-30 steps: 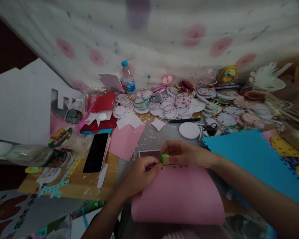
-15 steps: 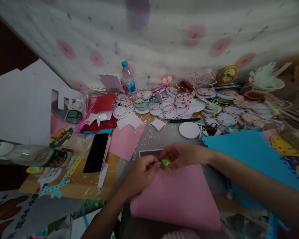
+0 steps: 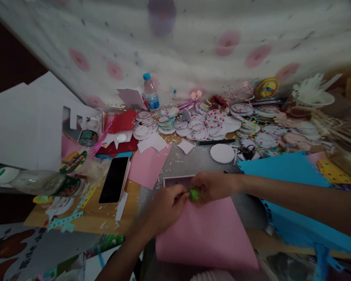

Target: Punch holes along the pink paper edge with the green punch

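Note:
A large pink sheet (image 3: 207, 234) lies in front of me on the grey mat. My right hand (image 3: 212, 186) pinches a small green punch (image 3: 194, 194) at the sheet's top edge. My left hand (image 3: 165, 207) is curled, its fingertips gripping the same top edge just left of the punch. A small dark card with a pale border (image 3: 177, 181) lies just behind both hands.
A black phone (image 3: 114, 179) lies to the left, beside a smaller pink sheet (image 3: 148, 166). A big blue sheet (image 3: 286, 183) covers the right side. Behind are several dotted paper circles (image 3: 199, 125), a white disc (image 3: 222, 153), a black pen (image 3: 216, 141) and a water bottle (image 3: 151, 93).
The pink sheet has turned and slid left under my hands, so a corner now points right. Both hands with the green punch stay near the same spot, slightly lower.

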A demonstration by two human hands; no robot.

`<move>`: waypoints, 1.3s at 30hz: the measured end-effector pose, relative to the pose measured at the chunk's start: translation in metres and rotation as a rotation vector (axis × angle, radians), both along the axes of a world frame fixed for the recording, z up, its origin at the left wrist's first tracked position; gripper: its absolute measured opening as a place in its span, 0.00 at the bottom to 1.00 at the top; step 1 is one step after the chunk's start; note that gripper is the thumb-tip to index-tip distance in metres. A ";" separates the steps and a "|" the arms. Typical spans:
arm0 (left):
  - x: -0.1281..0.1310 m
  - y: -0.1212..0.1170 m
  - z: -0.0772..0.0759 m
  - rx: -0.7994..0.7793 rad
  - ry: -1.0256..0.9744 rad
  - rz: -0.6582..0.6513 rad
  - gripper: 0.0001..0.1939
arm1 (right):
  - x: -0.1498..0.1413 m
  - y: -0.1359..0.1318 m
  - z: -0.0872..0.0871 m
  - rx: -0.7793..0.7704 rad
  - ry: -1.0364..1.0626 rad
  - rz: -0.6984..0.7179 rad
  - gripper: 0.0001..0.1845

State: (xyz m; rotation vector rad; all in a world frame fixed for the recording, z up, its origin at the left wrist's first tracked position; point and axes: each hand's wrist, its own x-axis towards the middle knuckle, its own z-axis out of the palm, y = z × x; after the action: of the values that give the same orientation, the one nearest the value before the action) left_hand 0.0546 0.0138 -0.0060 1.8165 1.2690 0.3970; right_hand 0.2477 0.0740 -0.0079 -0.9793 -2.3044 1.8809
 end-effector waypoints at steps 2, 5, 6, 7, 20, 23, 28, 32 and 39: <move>0.000 -0.001 -0.001 0.001 0.018 0.001 0.11 | -0.001 -0.005 -0.003 0.064 -0.019 -0.025 0.12; -0.001 0.001 0.001 0.009 0.044 -0.023 0.11 | -0.001 -0.011 -0.006 0.122 -0.040 -0.052 0.11; -0.002 0.003 0.004 0.028 0.054 -0.028 0.10 | -0.001 -0.012 -0.007 0.136 -0.042 -0.062 0.10; -0.003 0.006 0.007 0.054 0.069 -0.033 0.09 | -0.001 -0.012 -0.007 0.150 -0.041 -0.070 0.09; 0.012 0.026 0.005 0.179 0.082 -0.187 0.29 | -0.001 -0.013 -0.010 0.195 0.015 -0.165 0.04; 0.003 0.019 0.005 0.267 0.081 -0.150 0.32 | 0.000 -0.012 -0.012 0.179 0.029 -0.181 0.04; -0.030 -0.015 -0.002 0.295 0.106 0.345 0.39 | 0.002 -0.012 -0.017 0.095 0.054 -0.225 0.11; -0.042 -0.049 -0.022 -0.035 -0.119 0.623 0.30 | 0.002 -0.011 -0.018 0.002 0.120 -0.285 0.20; -0.044 -0.073 -0.030 -0.223 -0.393 0.613 0.20 | 0.008 -0.018 -0.015 -0.113 0.218 -0.518 0.25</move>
State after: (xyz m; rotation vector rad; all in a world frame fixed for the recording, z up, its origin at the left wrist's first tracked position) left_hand 0.0107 -0.0594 -0.0357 1.0659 1.4924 0.8623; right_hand 0.2559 0.0558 -0.0230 -1.1716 -1.6377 1.7967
